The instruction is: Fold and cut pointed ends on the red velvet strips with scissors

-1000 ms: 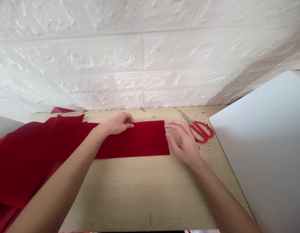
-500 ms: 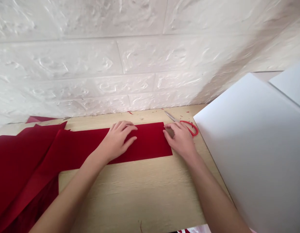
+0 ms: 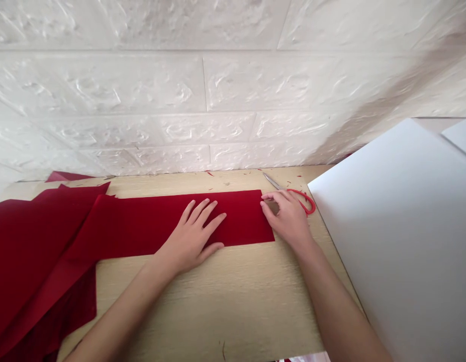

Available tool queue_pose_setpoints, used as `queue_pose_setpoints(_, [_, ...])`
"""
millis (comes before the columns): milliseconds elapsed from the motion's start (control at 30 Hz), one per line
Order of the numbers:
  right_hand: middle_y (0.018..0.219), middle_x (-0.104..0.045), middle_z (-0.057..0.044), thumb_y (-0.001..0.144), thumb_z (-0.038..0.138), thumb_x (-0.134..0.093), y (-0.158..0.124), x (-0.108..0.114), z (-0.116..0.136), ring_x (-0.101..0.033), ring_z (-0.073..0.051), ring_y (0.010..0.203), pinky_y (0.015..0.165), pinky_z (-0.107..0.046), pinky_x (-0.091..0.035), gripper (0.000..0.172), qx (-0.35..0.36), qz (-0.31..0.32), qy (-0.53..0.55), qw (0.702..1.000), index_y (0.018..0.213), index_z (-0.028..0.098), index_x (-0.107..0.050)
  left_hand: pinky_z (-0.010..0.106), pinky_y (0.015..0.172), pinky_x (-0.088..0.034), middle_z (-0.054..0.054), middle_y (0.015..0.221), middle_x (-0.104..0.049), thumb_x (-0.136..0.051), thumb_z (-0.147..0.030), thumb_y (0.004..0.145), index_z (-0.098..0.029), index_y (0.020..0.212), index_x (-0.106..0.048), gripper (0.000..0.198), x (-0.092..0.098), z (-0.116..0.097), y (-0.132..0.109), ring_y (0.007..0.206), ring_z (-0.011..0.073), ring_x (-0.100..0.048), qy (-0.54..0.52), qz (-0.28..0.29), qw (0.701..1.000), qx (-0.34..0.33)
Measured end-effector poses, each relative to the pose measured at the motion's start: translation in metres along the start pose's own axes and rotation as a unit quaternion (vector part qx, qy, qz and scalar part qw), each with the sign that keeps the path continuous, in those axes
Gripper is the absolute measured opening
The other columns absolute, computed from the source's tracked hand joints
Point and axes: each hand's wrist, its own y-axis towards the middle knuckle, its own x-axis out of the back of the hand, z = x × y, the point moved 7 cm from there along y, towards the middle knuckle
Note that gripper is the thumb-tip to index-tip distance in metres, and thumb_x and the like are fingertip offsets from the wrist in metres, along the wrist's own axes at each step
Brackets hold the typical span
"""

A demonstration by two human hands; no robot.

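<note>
I find the red flocked sheet [image 3: 240,216] lying just left of the red-handled scissors [image 3: 306,200], my left hand [image 3: 191,236] spread flat on it, my right hand [image 3: 287,218] loosely curled at its end, holding nothing; the step appears to be smoothing, the next move calling for squaring that edge.

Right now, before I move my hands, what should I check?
Left hand resting flat on the red felt sheet: ok.
Right hand at the sheet's right end: ok.
Sheet flat between the hands: ok.
Loose red felt at the left lying smooth: not ok, layers overlap.
Red-handled scissors away from the right hand: cannot tell, the fingers overlap the handles.
Wooden table free of red scraps: not ok.
</note>
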Motion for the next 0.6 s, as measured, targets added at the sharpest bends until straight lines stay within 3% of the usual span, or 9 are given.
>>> queue_pose_setpoints(100, [0.102, -0.077, -0.01, 0.095, 0.031, -0.055, 0.0, 0.005, 0.007, -0.07, -0.031, 0.101, 0.095, -0.051, -0.056, 0.017, -0.002, -0.014, 0.002, 1.0, 0.099, 0.023, -0.07, 0.066, 0.126, -0.026, 0.017, 0.168, -0.034, -0.039, -0.053, 0.105, -0.022, 0.159, -0.04, 0.063, -0.005, 0.0, -0.001, 0.157, 0.0376, -0.027, 0.0, -0.002, 1.0, 0.011])
queue_pose_setpoints(200, [0.123, -0.074, -0.014, 0.101, 0.037, -0.049, -0.002, 0.003, 0.028, -0.066, -0.033, 0.118, 0.105, -0.053, -0.052, 0.033, 0.023, -0.012, 0.014, 1.0, 0.123, 0.021, -0.067, 0.065, 0.127, -0.022, 0.016, 0.168, -0.033, -0.039, -0.052, 0.104, -0.021, 0.159, -0.04, 0.063, -0.006, -0.001, -0.002, 0.158, 0.0371, -0.026, 0.001, -0.013, 1.0, 0.022])
queue_pose_setpoints(333, [0.16, -0.048, -0.019, 0.105, 0.049, -0.037, -0.012, -0.03, 0.058, -0.039, -0.033, 0.152, 0.124, -0.057, -0.035, 0.064, 0.079, 0.093, -0.018, 0.992, 0.158, 0.013, -0.04, 0.063, 0.129, -0.018, 0.015, 0.168, -0.034, -0.041, -0.054, 0.103, -0.022, 0.158, -0.042, 0.063, -0.007, 0.0, -0.004, 0.158, 0.0358, -0.026, -0.009, -0.017, 0.999, 0.027])
queue_pose_setpoints(467, [0.167, -0.036, -0.022, 0.106, 0.053, -0.03, -0.021, -0.057, 0.059, -0.028, -0.033, 0.158, 0.129, -0.059, -0.025, 0.073, 0.077, 0.141, -0.076, 0.984, 0.163, 0.006, -0.03, 0.064, 0.129, -0.017, 0.016, 0.169, -0.033, -0.041, -0.054, 0.103, -0.022, 0.158, -0.041, 0.063, -0.007, 0.001, -0.003, 0.159, 0.0358, -0.024, -0.027, -0.017, 0.999, 0.032])
queue_pose_setpoints(600, [0.167, -0.033, -0.024, 0.105, 0.045, -0.032, -0.022, -0.061, 0.056, -0.026, -0.033, 0.159, 0.129, -0.057, -0.026, 0.072, 0.084, 0.134, -0.109, 0.981, 0.161, 0.001, -0.03, 0.059, 0.131, -0.021, 0.015, 0.169, -0.034, -0.04, -0.055, 0.104, -0.017, 0.156, -0.043, 0.065, 0.0, 0.005, -0.004, 0.16, 0.0323, -0.023, -0.082, -0.019, 0.996, 0.035])
